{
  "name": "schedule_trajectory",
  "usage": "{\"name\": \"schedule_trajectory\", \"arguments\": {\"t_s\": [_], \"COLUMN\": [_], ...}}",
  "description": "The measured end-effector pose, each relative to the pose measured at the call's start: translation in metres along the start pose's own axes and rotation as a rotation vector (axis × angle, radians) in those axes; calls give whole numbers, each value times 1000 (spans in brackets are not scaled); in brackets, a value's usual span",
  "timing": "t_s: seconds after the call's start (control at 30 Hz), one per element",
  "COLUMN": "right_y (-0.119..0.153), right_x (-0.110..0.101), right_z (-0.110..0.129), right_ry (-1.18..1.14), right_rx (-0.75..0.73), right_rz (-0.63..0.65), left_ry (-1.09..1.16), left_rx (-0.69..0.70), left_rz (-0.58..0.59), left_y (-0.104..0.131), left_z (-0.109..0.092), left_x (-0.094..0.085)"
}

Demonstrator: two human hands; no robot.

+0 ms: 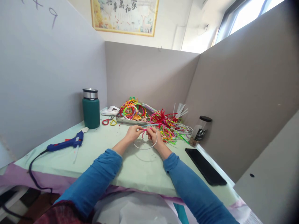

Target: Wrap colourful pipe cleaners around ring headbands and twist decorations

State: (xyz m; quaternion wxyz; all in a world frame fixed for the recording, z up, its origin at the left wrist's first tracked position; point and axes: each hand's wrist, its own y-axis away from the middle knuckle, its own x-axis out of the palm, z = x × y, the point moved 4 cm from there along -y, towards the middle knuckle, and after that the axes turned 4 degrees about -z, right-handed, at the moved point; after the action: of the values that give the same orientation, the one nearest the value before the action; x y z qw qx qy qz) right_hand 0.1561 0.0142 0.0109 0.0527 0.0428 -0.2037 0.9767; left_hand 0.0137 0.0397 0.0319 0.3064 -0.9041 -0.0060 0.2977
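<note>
My left hand and my right hand meet over the middle of the table, both with fingers closed in a pinch. Between them is a short pink pipe cleaner, its end hanging down at my left fingertips. A thin white hoop hangs below, its lower curve just above the tabletop, its right side passing in front of my right hand. Pink also shows at the right fingertips. How the pipe cleaner is joined to the hoop is hidden by my fingers.
Behind my hands lie a metal tray of colourful rings and a heap of pipe cleaners. At left are a blue glue gun, a green bottle and scissors. At right are a clear jar and a black phone.
</note>
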Motion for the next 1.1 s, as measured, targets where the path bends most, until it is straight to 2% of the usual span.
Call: {"name": "schedule_trajectory", "arguments": {"t_s": [0.17, 0.37, 0.67, 0.83, 1.0, 1.1], "right_y": [-1, -2, -1, 0, -4, -5], "right_x": [0, 0, 1, 1, 0, 0], "right_z": [-2, -4, -5, -4, -8, -10], "right_ry": [-4, 4, -22, -46, -74, -60], "right_rx": [8, 1, 9, 21, 42, 25], "right_rz": [4, 20, 32, 35, 31, 54], "left_ry": [125, 416, 593, 620, 564, 492], "left_rx": [-75, -297, -418, -411, -286, -245], "left_rz": [86, 299, 468, 464, 464, 412], "left_y": [0, 11, 18, 18, 16, 15], "left_z": [3, 1, -4, -4, -5, -3], "left_x": [4, 10, 10, 11, 12, 12]}}
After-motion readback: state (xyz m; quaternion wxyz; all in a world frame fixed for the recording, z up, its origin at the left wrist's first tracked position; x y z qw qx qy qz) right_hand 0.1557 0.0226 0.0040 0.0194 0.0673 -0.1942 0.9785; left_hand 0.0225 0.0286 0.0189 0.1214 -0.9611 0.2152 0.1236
